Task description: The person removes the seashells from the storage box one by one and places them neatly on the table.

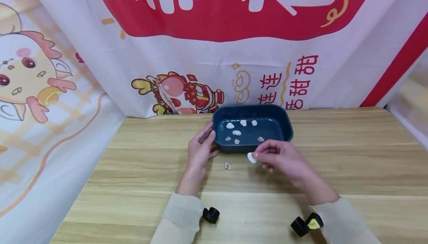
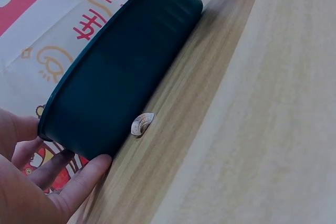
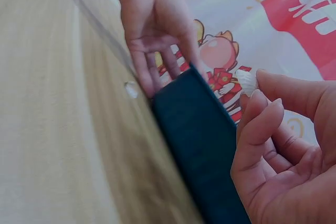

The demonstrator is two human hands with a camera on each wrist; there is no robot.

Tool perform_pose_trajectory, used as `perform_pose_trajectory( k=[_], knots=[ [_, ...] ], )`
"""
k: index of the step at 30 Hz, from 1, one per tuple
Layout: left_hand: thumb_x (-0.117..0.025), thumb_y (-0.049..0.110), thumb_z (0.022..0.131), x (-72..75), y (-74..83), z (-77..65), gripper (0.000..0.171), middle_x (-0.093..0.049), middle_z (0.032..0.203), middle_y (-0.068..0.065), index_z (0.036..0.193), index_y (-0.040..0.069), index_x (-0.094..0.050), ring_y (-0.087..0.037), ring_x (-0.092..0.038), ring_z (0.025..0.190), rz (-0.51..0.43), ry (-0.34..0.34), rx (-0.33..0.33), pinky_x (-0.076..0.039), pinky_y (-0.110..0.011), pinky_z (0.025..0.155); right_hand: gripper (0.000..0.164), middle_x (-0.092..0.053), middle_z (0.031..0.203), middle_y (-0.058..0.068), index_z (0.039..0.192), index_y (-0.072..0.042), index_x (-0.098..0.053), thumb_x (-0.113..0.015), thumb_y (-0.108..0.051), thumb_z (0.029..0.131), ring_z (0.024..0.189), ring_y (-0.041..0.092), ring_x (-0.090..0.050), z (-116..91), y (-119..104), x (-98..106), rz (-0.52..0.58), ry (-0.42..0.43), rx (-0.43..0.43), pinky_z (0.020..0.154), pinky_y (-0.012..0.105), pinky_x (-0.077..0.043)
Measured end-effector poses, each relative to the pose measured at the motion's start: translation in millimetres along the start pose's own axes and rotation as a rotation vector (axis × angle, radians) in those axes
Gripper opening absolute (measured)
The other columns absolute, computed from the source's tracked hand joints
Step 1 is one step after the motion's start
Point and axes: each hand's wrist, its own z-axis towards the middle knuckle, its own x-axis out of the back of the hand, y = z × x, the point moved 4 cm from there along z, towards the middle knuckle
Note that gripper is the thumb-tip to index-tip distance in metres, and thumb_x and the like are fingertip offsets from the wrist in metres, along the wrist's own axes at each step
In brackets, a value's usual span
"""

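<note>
Bin (image 1: 275,127): dk blue, rect., rounded corners, open top, on wood tabletop (image 1: 133,177), close to far edge, where printed cloth backdrop (image 1: 200,58) hangs. Long side runs L-R.

L hand (image 1: 198,151): at bin's L end, fingers extended agst outer end wall, thumb at rim. R hand (image 1: 282,158): forward of near rim, R of ctr, thumb & index pinching white shell (image 1: 252,157), ribbed per R wrist view. Held shell is outside bin, just this side of near wall. Cannot tell if R knuckles touch rim. Hands well apart, near wall running betw. them.

Loose shell (image 1: 227,166): on wood just beside near wall, nearer L hand than R; L wrist view shows brownish ribs.

Bin contents: seven shells on floor, apart from one another, mostly in L half; plain floor shows at R end. Rim visible most of way round, partly hidden at R hand.

Clearances: wood extends L & R of bin toward side edges, also betw. forearms. Black wrist units (image 1: 210,215) sit inboard of both sleeves (image 1: 182,214).
</note>
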Motion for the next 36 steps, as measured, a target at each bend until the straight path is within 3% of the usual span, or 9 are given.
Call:
perform_pose_trajectory(
  k=[15, 28, 36],
  knots=[
    [-0.068, 0.033, 0.108, -0.4, 0.2, 1.0, 0.034, -0.057, 0.160, -0.005, 0.141, 0.043, -0.069, -0.028, -0.060, 0.142, 0.007, 0.001, 0.009, -0.064, -0.054, 0.101, 0.025, -0.073, 0.094, 0.010, 0.112, -0.005, -0.072, -0.080, -0.026, 0.100, 0.075, 0.022, -0.061, 4.2, 19.7, -4.0, -0.095, 0.095, -0.077, 0.062, 0.028, -0.055],
    [-0.067, 0.034, 0.108, 1.8, -2.0, 2.1, 0.034, -0.058, 0.158, -0.004, 0.141, 0.043, -0.069, -0.028, -0.063, 0.139, 0.006, -0.001, 0.017, -0.063, -0.054, 0.103, 0.029, -0.072, 0.088, 0.008, 0.112, -0.004, -0.072, -0.083, -0.026, 0.097, 0.071, 0.020, -0.061, 5.7, 26.7, -4.6, -0.169, 0.144, -0.068, 0.055, 0.028, -0.051],
    [-0.066, 0.034, 0.109, 1.0, 0.2, 0.9, 0.034, -0.059, 0.157, -0.004, 0.142, 0.042, -0.068, -0.029, -0.063, 0.138, 0.014, 0.000, 0.016, -0.063, -0.054, 0.102, 0.022, -0.072, 0.093, 0.010, 0.112, -0.006, -0.074, -0.081, -0.022, 0.098, 0.075, 0.023, -0.064, 8.8, 30.9, -3.7, -0.243, 0.190, -0.118, 0.062, 0.028, -0.055]
  ],
)
